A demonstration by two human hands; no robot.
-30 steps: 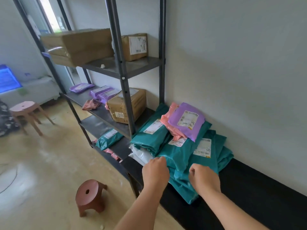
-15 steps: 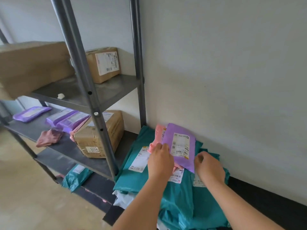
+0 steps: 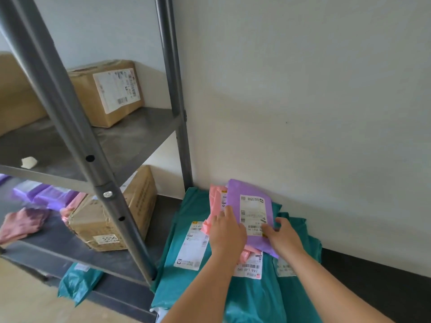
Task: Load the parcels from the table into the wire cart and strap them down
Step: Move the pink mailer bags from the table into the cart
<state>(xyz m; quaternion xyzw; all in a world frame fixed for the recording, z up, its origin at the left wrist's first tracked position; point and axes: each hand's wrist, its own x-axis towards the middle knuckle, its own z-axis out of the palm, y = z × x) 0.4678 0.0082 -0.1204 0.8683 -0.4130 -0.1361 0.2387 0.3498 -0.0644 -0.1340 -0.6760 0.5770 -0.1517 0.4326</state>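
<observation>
A pile of teal mailer bags [image 3: 186, 252] lies on the black table [image 3: 373, 283] against the wall. On top of the pile sit a pink parcel [image 3: 215, 201] and a purple parcel [image 3: 250, 210] with a white label. My left hand [image 3: 227, 231] rests on the left edge of the purple parcel, over the pink one. My right hand [image 3: 283, 236] grips the purple parcel's lower right edge. No wire cart or strap is in view.
A grey metal shelf rack [image 3: 98, 173] stands at the left, its post close to the pile. It carries cardboard boxes [image 3: 109, 89], a lower box [image 3: 112, 220], purple bags [image 3: 44, 194] and a pink bag [image 3: 21, 222]. A teal bag [image 3: 77, 283] lies on the bottom shelf.
My hands moved from the near edge of the teal pile up to the purple parcel and closed on its sides. The view moved closer to the pile.
</observation>
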